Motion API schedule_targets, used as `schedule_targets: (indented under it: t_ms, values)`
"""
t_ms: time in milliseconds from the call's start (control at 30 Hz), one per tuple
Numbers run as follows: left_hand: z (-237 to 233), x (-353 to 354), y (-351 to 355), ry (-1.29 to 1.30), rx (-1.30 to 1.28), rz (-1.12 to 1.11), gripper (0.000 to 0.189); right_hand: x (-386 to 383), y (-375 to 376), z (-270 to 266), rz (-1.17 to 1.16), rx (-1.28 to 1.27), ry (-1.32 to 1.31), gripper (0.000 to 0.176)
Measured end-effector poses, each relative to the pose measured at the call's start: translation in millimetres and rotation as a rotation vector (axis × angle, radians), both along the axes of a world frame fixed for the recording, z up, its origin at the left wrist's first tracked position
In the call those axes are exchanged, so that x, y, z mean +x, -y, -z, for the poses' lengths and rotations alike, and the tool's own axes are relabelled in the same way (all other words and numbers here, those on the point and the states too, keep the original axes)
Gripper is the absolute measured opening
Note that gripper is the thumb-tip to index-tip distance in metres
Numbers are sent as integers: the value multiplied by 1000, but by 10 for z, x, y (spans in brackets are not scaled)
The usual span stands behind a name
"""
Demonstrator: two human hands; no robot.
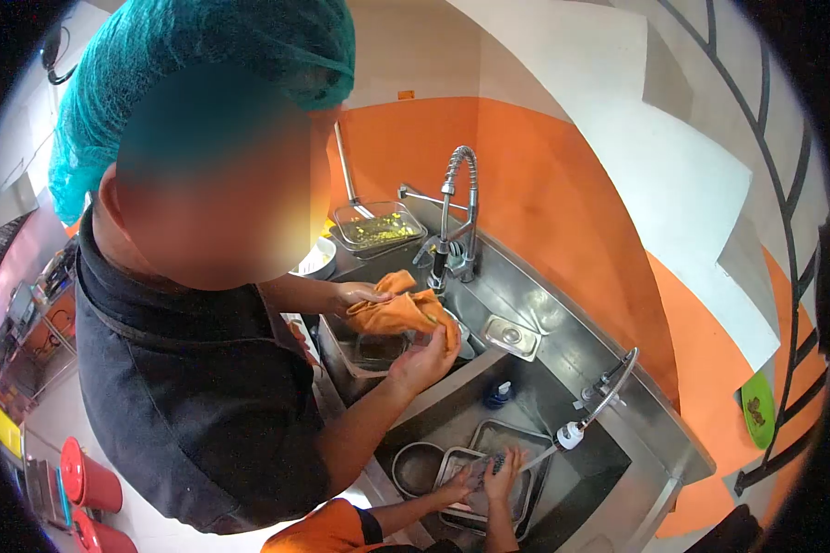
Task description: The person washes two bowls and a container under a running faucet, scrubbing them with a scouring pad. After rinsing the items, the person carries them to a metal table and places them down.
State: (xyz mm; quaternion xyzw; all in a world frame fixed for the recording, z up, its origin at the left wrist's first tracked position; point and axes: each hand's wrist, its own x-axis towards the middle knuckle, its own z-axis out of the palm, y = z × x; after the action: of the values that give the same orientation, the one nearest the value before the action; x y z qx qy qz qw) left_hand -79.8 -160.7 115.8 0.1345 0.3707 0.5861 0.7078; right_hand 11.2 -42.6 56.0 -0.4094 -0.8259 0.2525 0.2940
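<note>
Low in the view, my left hand (454, 487) and my right hand (503, 477) are close together over a metal tray (531, 498) in the sink. Both are closed around a small greyish, partly see-through thing (477, 474); I cannot tell its kind. A dark mottled patch shows by my right fingers. Water runs from a white-headed faucet (570, 435) onto my right hand. A round metal pan (419, 468) lies beside the tray, left of my hands. An orange sleeve (323, 530) covers my left upper arm.
At the left, a person in a teal hairnet (212, 46) holds an orange cloth (398, 313) over the neighbouring basin. A spring faucet (459, 212), a glass dish with yellow bits (378, 230) and a metal lid (513, 337) are farther back. A dark blue bottle (499, 394) stands in my sink.
</note>
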Motion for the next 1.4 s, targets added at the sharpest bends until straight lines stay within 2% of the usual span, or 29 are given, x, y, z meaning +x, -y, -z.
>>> schedule_targets:
  t_ms: [133, 200, 233, 267, 300, 333, 367, 400, 433, 500, 533, 567, 600, 633, 700, 767, 833, 867, 900, 933, 967, 1033, 1100, 1133, 1167, 1267, 1300, 1333, 1400]
  values:
    - [-80, 100, 7, -35, 30, -41, 88, 37, -176, -63, 178, -162, 150, 44]
    - [-99, 125, -25, -72, 41, -51, 89, 74, -259, 42, 280, -417, 246, 41]
    - [-67, 132, -54, -95, 41, -59, 89, 79, -198, -16, 282, -420, 250, 41]
    - [144, 125, -113, -96, 41, -54, 89, 57, -118, -92, 210, -387, 104, 42]
    - [532, 84, -176, -534, 199, -53, 84, 34, -68, -138, 138, -353, -41, 43]
    - [752, 66, -204, -970, 356, -54, 79, 8, -79, -48, 137, -355, -40, 43]
    - [665, 91, -188, -966, 352, -56, 79, -24, -82, 40, 94, -118, -56, 45]
    - [470, 111, -170, -771, 237, -55, 81, -26, -102, 121, 51, 120, -74, 47]
    - [357, 109, -132, -579, 119, -48, 83, 2, -119, 124, 54, 112, -76, 47]
    - [529, 91, -144, -579, 156, -60, 85, 35, -209, 78, 312, 12, 209, 47]
    - [712, 94, -174, -571, 201, -76, 88, 31, -237, 106, 313, 5, 204, 47]
    - [986, 134, -256, -747, 300, -173, 91, 41, -290, 139, 382, -269, 267, 46]
    - [955, 158, -258, -744, 303, -168, 91, 70, -326, 158, 451, -543, 329, 44]
    - [931, 206, -232, -725, 277, -176, 86, 115, -315, 191, 460, -543, 331, 44]
    - [811, 163, -154, -703, 240, -168, 82, 191, -203, 277, 288, -347, 192, 41]
    - [410, -114, -150, -293, -79, 136, 71, 274, -120, 159, 131, -171, 161, 39]
    - [542, -305, -205, -302, -284, 339, 64, 349, -49, 115, -78, -45, 60, 37]
    - [637, -420, -256, -285, -311, 540, 75, 332, -67, 96, -205, -73, -24, 34]
    - [384, -396, -281, -247, -215, 532, 79, 279, -46, 66, -209, 157, -47, 34]
    - [1202, -445, -303, -533, -253, 703, 80, 274, -41, 32, -258, 93, -2, 34]
    - [1071, -288, -224, -548, -177, 573, 79, 272, -24, -164, -262, -14, 27, 35]
    - [516, -95, -261, -539, -108, 380, 78, 326, 9, -246, -263, 38, 61, 44]
    - [500, 39, -246, -477, -101, 266, 78, 386, -129, -374, -245, 63, 140, 50]
    - [437, 97, -240, -431, -100, 207, 79, 418, -205, -341, -43, 74, 241, 56]
    - [383, 89, -237, -322, -136, 285, 77, 401, -236, -304, 151, 98, 342, 62]
    - [382, 250, -271, -336, -89, 270, 73, 425, -189, -52, 236, 4, 306, 73]
    - [502, 175, -259, -306, -32, 334, 73, 386, -112, 82, 125, -13, 223, 77]
    - [500, 133, -266, -297, -32, 350, 73, 336, -72, -8, 140, -19, 233, 77]
    - [508, 99, -294, -491, -189, 377, 70, 325, 17, -149, -120, -53, 45, 80]
